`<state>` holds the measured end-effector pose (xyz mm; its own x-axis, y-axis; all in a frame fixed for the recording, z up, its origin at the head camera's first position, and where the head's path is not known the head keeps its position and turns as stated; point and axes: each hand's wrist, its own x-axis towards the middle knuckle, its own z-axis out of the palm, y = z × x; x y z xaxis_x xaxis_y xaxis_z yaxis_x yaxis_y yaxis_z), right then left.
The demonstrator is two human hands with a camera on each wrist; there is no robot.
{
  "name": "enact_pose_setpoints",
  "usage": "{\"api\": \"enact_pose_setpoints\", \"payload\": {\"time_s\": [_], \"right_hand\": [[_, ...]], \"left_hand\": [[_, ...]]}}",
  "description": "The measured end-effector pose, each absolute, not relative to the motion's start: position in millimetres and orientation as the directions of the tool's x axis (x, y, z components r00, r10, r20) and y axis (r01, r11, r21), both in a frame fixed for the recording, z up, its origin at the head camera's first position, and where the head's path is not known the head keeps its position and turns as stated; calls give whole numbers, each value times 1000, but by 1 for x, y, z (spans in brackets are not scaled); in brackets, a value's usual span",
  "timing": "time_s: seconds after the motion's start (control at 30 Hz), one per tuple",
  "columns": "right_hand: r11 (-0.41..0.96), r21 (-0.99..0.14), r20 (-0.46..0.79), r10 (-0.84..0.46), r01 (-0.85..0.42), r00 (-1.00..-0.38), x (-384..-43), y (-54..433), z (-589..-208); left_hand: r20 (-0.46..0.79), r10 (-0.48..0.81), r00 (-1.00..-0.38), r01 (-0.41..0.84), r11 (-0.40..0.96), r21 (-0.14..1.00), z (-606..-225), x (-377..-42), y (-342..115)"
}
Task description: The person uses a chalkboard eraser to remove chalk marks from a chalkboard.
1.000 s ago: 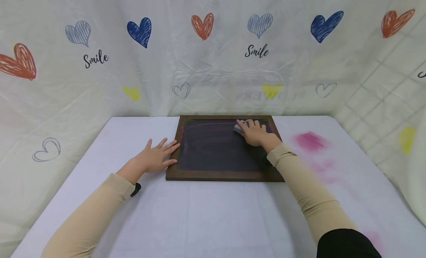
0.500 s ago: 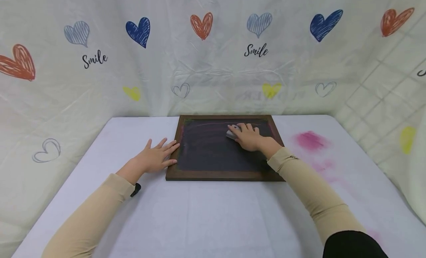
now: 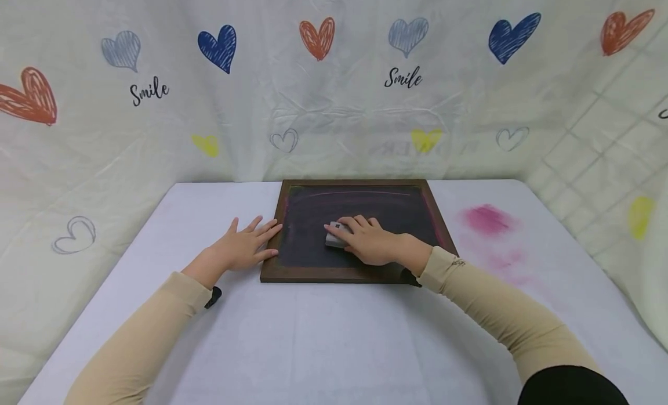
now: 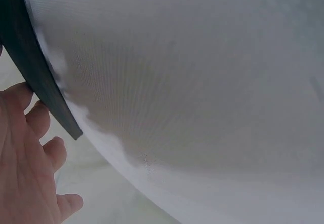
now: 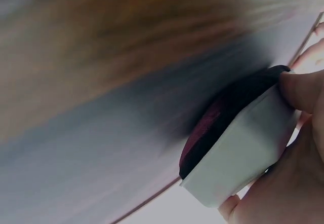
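Chalkboard (image 3: pixel 388 213) on the bench (image 3: pixel 334 341): I judge wiping well advanced, its middle dark, but pink lines (image 3: pixel 360 192) are left along its far and right edges. Right hand (image 3: pixel 371 243) grips the eraser (image 3: pixel 334 241) left of board centre; left hand (image 3: pixel 241 248), splayed, touches its left frame (image 3: pixel 269 266).

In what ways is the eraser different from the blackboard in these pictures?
The eraser is much smaller than the blackboard. The eraser is mostly pale; the blackboard is dark with a brown frame. The right hand holds the eraser, while the left hand touches the blackboard's frame. Both carry pinkish traces.
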<state>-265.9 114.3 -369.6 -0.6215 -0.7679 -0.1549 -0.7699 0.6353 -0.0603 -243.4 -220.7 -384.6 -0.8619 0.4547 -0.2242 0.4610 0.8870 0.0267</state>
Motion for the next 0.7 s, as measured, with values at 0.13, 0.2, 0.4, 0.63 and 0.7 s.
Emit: {"api": "enact_pose_setpoints", "payload": {"time_s": [0.13,0.2,0.4,0.63,0.7], "right_hand": [[654,-102,-143,-756,-750,-639,-273,121,-367],[679,-119,-143,-734,-724,-664,-280,126,-366],[786,-139,-127,-618,-603,-776,-312,152,-369],[908,-170,-148,-408,-383,-901,-341,188,-369],[923,-177,-152,-370,-343,-917,-345,193,-369]], "left_hand": [[-223,459,-860,466,885,26,-385,-244,-221],[-224,457,-861,464,885,23,-386,-245,-222],[-230,452,-862,460,888,21,-384,-245,-221],[-225,459,-860,463,886,38,-382,-244,-218],[-223,457,-861,462,886,31,-382,-244,-218]]}}
